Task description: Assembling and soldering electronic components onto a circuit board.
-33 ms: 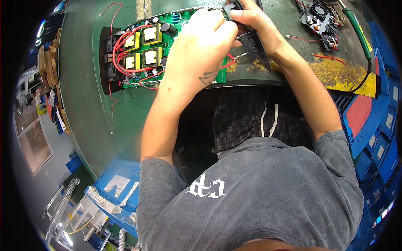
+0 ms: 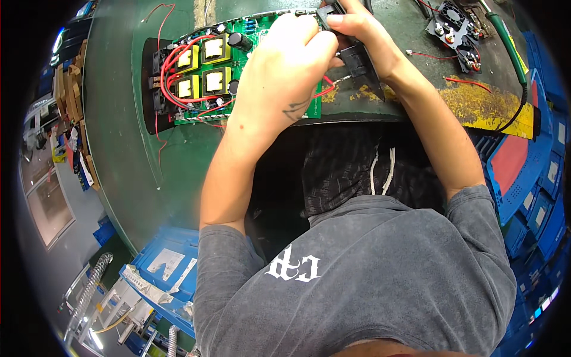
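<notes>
1. The black part [image 2: 357, 61] is at 1 o'clock, taking the middle of the view as the centre and 12 as away from the person. It overlaps the right end of the board [image 2: 315, 109] in this view; whether they touch is not clear.
2. The right hand [image 2: 364, 31] grips the black part, thumb laid along its upper end. The left hand [image 2: 288, 53] is beside it, fingers curled; what its fingertips pinch is hidden.
3. The part looks light and stiff, probably smooth; its outer edges seem the safest hold. A thin red lead [image 2: 326, 91] reaches its lower side and could be strained by a hard pull.
4. The board, at 11 o'clock, looks heavier, with yellow transformers [image 2: 215, 47] and looped red wires [image 2: 172, 56]. Its joints look fragile, so hold it by the rim.
5. The bench [image 2: 119, 89] is dark green, with a worn yellow patch [image 2: 428, 107] at 2 o'clock. Between 1 and 2 lies a fan assembly [image 2: 450, 30]; at 2, a green-handled tool [image 2: 508, 47].
6. Beyond, a blue crate [image 2: 163, 256] and a ribbed metal duct [image 2: 92, 285] sit at 8 o'clock, blue bins [image 2: 540, 199] at 3, a framed pane [image 2: 50, 208] at 9.
</notes>
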A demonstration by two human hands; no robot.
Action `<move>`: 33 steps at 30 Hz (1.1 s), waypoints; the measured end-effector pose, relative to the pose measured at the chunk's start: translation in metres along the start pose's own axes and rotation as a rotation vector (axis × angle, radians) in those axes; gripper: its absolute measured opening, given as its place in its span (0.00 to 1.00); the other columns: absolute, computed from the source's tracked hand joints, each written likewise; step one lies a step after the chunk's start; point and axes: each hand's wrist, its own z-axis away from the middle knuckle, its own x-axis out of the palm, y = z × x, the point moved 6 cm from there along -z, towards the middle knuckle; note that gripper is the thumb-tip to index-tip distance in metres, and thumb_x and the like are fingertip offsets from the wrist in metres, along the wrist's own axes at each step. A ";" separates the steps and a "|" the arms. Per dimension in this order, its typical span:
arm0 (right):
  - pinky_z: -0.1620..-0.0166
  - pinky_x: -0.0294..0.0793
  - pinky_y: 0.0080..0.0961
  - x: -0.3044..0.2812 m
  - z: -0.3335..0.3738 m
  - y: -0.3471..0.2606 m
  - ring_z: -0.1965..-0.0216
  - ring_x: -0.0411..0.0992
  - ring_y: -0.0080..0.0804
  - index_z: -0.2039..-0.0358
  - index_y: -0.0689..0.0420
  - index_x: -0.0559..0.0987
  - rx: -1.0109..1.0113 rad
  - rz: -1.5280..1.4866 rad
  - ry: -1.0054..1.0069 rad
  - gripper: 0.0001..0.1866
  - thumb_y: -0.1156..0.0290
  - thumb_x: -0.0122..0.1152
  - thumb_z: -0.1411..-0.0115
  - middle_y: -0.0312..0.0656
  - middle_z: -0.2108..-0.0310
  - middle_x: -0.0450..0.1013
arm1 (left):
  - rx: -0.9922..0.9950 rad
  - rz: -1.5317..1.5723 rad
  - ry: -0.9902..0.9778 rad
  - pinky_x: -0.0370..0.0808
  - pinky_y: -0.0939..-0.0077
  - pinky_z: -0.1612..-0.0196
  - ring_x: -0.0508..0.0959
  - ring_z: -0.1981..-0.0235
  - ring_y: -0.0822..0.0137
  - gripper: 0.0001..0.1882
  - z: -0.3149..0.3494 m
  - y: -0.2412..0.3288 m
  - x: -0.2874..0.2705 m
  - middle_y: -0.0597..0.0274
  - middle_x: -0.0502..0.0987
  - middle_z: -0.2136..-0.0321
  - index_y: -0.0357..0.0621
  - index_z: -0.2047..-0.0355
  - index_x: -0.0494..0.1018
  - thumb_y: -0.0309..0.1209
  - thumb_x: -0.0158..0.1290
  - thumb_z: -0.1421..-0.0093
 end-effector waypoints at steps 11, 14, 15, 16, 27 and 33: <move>0.58 0.66 0.21 -0.005 -0.003 0.005 0.63 0.67 0.22 0.50 0.57 0.70 0.128 0.045 0.072 0.22 0.60 0.57 0.43 0.37 0.63 0.70 | -0.078 -0.061 0.106 0.72 0.66 0.65 0.74 0.67 0.60 0.09 0.001 -0.007 -0.012 0.64 0.73 0.73 0.45 0.73 0.80 0.32 0.67 0.52; 0.58 0.66 0.21 -0.001 -0.002 0.003 0.63 0.67 0.22 0.48 0.57 0.70 0.115 -0.027 0.081 0.24 0.59 0.57 0.42 0.36 0.62 0.70 | -0.058 -0.139 0.125 0.72 0.67 0.65 0.73 0.67 0.61 0.09 -0.001 -0.001 -0.016 0.65 0.73 0.72 0.46 0.73 0.80 0.32 0.67 0.52; 0.58 0.66 0.21 -0.003 -0.002 0.004 0.63 0.67 0.22 0.48 0.57 0.70 0.085 -0.029 0.102 0.24 0.59 0.57 0.42 0.36 0.63 0.70 | -0.045 -0.165 0.126 0.71 0.66 0.66 0.73 0.67 0.61 0.08 -0.002 0.001 -0.017 0.65 0.72 0.72 0.46 0.73 0.80 0.32 0.67 0.52; 0.58 0.66 0.21 -0.006 -0.003 0.005 0.63 0.67 0.22 0.48 0.57 0.70 0.084 -0.029 0.106 0.24 0.59 0.57 0.42 0.36 0.63 0.70 | -0.042 -0.164 0.126 0.71 0.66 0.66 0.73 0.67 0.61 0.08 -0.003 0.000 -0.019 0.65 0.72 0.72 0.46 0.73 0.80 0.32 0.67 0.52; 0.63 0.65 0.20 -0.015 -0.004 0.014 0.67 0.64 0.20 0.53 0.56 0.72 0.087 0.094 0.071 0.20 0.59 0.57 0.42 0.34 0.66 0.68 | 0.166 -0.306 0.164 0.72 0.73 0.66 0.69 0.69 0.63 0.06 0.004 0.009 -0.005 0.63 0.67 0.74 0.41 0.81 0.71 0.26 0.58 0.59; 0.62 0.65 0.20 -0.014 -0.005 0.014 0.66 0.64 0.20 0.54 0.56 0.72 0.110 0.031 0.095 0.19 0.59 0.57 0.42 0.34 0.67 0.68 | 0.228 -0.323 0.233 0.72 0.74 0.67 0.68 0.71 0.63 0.06 0.005 0.012 -0.001 0.62 0.65 0.74 0.40 0.81 0.70 0.26 0.55 0.61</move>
